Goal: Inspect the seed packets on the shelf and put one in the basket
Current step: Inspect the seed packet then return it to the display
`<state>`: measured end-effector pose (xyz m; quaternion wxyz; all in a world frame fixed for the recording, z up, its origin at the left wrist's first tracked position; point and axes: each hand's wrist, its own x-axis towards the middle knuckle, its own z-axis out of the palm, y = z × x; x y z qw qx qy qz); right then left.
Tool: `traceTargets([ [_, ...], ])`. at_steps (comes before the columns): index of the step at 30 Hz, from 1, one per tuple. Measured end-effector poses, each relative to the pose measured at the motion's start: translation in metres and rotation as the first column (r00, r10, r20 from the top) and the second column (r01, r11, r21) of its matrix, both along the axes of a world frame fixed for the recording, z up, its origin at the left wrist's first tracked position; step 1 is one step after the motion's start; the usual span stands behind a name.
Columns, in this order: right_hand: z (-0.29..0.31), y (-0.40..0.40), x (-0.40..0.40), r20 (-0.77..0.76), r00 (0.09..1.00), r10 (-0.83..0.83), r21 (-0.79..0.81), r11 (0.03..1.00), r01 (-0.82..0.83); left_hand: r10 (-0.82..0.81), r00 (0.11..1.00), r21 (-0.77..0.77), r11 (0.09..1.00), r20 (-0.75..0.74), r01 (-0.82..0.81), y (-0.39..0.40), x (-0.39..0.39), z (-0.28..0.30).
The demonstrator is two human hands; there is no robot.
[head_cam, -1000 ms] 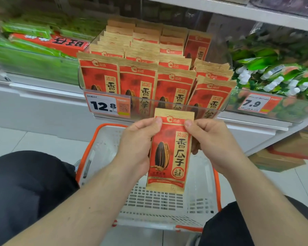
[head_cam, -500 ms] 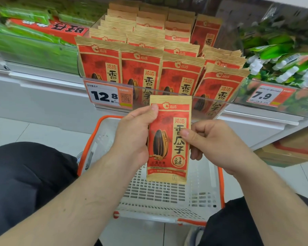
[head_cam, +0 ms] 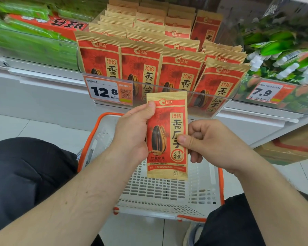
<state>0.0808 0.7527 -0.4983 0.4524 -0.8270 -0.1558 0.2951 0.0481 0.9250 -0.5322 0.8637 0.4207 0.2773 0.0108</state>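
Two hands hold one seed packet point(head_cam: 167, 137) upright above the basket point(head_cam: 167, 190). Left hand point(head_cam: 132, 134) grips its 9 o'clock edge; right hand point(head_cam: 210, 141), now lower, pinches the 3 o'clock edge. Inspection seems nearly finished; dropping comes next.
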Motion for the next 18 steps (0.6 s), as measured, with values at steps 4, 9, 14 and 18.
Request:
traceTargets([
  [4, 0.0025, 0.0, -0.0018, -0.058, 0.997, 0.043, 0.003, 0.999, -0.043, -0.002, 1.0, -0.02, 1.0, -0.011, 0.001, 0.0005, -0.0006, 0.0012],
  [9, 0.0002, -0.0011, -0.0023, -0.041, 0.994, 0.105, -0.012, 0.994, -0.105, 0.004, 1.0, -0.053, 0.999, -0.025, -0.005, 0.0013, -0.0009, 0.0019],
  [14, 0.0022, -0.0028, -0.0013, -0.072, 0.987, 0.142, 0.027, 0.99, -0.14, 0.012, 0.999, -0.06, 0.998, -0.047, -0.015, 0.0012, -0.0006, 0.0019],
  [18, 0.0034, -0.006, -0.0023, -0.098, 0.969, 0.227, 0.03, 0.974, -0.225, 0.012, 0.998, -0.053, 0.998, -0.07, -0.016, 0.0022, 0.0004, 0.0002],
])
